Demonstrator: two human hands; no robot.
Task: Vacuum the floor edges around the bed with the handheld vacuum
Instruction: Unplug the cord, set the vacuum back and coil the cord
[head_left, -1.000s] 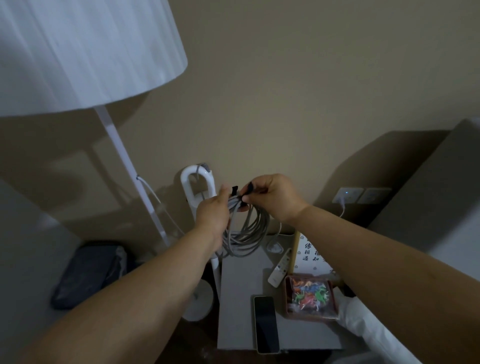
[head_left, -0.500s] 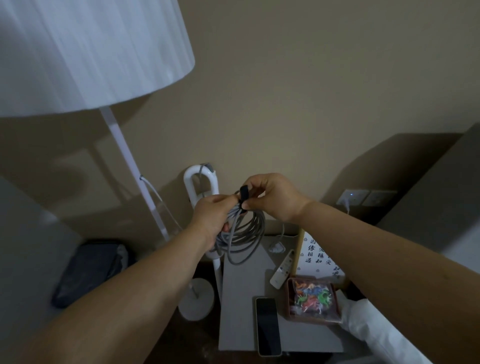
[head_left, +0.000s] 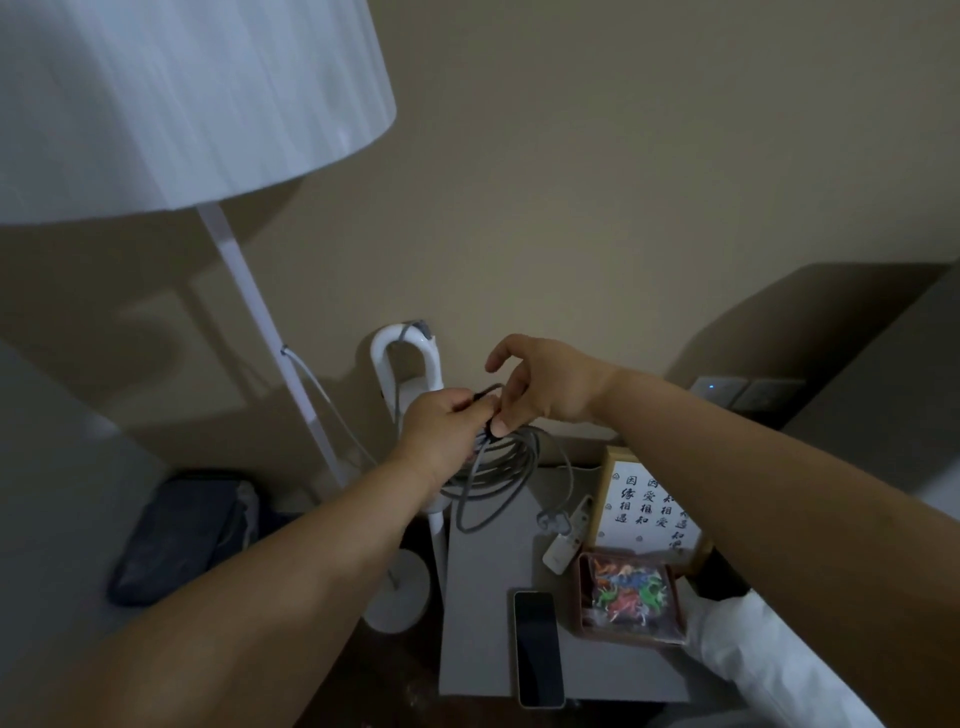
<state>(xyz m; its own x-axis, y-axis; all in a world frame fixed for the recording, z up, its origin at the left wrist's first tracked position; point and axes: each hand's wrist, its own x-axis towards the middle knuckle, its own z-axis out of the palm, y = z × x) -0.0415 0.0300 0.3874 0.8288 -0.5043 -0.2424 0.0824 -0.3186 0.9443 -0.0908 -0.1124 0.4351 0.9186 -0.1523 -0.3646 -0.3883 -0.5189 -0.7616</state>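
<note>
The left hand (head_left: 444, 431) was clenched around the top of a coiled grey power cord (head_left: 493, 473), holding the loops together above the back edge of the bedside desk (head_left: 488, 597). The right hand (head_left: 545, 379) pinched the black strap (head_left: 488, 397) binding the coil between thumb and forefinger, its other fingers spread loose. The white handheld vacuum (head_left: 410, 358) stood upright against the wall just behind the hands, between the floor lamp pole (head_left: 260, 332) and the desk. The step seemed to be freeing the cord. Done well, the left grip would keep the loops gathered while the strap was peeled off, then pay them out one at a time, clear of the phone (head_left: 537, 647) and remote (head_left: 566, 540) beneath.
</note>
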